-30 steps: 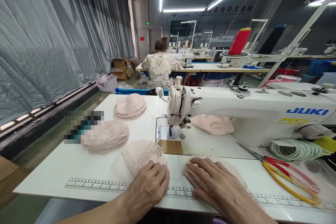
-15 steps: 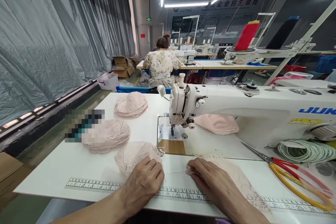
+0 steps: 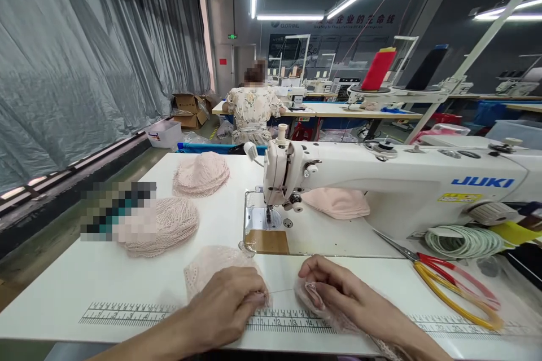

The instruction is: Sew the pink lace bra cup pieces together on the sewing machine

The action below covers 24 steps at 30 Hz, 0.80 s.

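My left hand (image 3: pixel 226 304) lies on a pale pink lace cup piece (image 3: pixel 207 268) at the near edge of the white sewing table (image 3: pixel 105 282), fingers curled and pinching its right edge. My right hand (image 3: pixel 345 296) is closed on a second pink lace piece (image 3: pixel 315 299) just to the right. A thin thread runs between the two pieces. Both hands sit just in front of the needle (image 3: pixel 268 214) of the white JUKI sewing machine (image 3: pixel 381 175).
Two stacks of lace cups (image 3: pixel 201 174) (image 3: pixel 169 224) lie at the left of the table, and a pink padded cup (image 3: pixel 336 203) under the machine arm. Red-handled scissors (image 3: pixel 427 262), yellow and red loops and a coil of cord (image 3: pixel 463 241) lie at the right. A person sits ahead, back turned.
Both hands went from lying flat on the lace pieces to pinching them, and drew back toward the table's near edge. The left piece slid nearer with the hand.
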{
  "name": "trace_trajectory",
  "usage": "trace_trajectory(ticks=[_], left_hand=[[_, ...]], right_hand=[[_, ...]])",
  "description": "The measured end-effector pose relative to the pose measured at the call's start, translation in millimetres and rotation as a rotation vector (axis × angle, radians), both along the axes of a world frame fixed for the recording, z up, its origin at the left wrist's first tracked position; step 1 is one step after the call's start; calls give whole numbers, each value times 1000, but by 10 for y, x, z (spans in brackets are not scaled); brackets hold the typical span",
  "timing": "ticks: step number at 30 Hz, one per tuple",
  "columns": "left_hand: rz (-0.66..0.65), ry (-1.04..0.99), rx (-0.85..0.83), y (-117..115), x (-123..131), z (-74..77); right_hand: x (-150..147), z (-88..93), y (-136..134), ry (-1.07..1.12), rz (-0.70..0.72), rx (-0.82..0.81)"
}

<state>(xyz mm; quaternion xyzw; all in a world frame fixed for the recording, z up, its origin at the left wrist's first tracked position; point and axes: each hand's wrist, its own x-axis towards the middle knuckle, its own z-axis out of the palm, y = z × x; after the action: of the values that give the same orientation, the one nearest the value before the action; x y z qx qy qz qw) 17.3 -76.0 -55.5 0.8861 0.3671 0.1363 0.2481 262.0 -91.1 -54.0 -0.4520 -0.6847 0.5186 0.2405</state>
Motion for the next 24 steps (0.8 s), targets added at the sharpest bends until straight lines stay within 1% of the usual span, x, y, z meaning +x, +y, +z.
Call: trace_trajectory(ticks=[3, 5, 6, 8, 13, 16, 21, 24], left_hand=[[2, -73, -373, 73, 9, 120], [-20, -92, -524, 119, 12, 145], [-26, -106, -562, 134, 14, 146], [-30, -131, -591, 144, 20, 143], [-8, -152, -678, 111, 45, 160], [-42, -233, -728, 108, 55, 147], [-92, -384, -863, 118, 46, 119], [-85, -442, -892, 110, 44, 138]], right_hand=[[49, 26, 35, 68, 12, -50], [67, 28, 39, 71, -20, -51], [71, 29, 38, 61, -41, -49], [70, 29, 36, 38, -51, -43], [32, 39, 53, 20, 42, -51], [4, 59, 57, 27, 45, -42], [-13, 43, 48, 35, 6, -41], [-24, 12, 42, -3, -52, 1]])
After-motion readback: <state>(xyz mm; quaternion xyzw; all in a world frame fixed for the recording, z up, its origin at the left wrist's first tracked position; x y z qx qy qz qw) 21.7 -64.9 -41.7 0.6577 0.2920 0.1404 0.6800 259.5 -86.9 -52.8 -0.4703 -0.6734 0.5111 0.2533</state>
